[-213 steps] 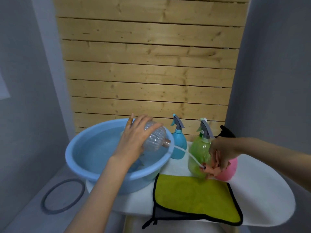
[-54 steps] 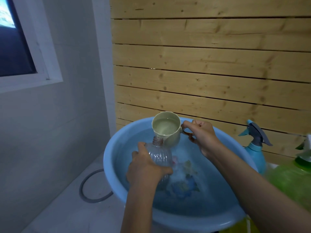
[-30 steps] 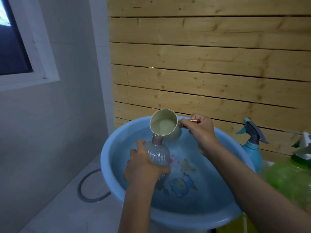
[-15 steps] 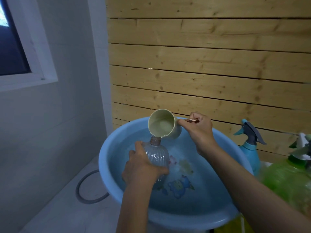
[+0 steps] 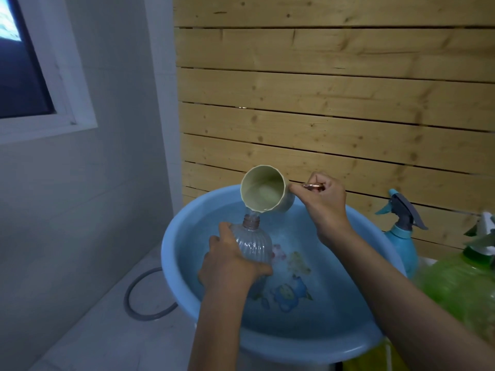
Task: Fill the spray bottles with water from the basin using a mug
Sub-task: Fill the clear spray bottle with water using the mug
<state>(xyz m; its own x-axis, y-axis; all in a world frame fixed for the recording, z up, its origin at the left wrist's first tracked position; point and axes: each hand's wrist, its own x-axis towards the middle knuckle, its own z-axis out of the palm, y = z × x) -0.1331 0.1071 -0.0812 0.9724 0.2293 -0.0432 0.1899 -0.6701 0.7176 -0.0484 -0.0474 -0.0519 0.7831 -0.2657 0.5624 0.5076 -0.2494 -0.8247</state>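
My left hand grips a clear ribbed bottle with no cap, held upright over the blue basin of water. Just above its neck, my right hand holds a pale green mug by its copper handle. The mug is tipped steeply to the left and a thin stream of water runs from its lip into the bottle's neck. A blue spray bottle and a green spray bottle stand to the right of the basin.
A wooden slat wall rises right behind the basin. To the left are a grey wall, a window and a dark ring on the floor. A yellow cloth peeks out under the basin's right side.
My right hand has tipped the mug further over, so its mouth faces me more and the water inside is lower. My left hand has kept the bottle in place.
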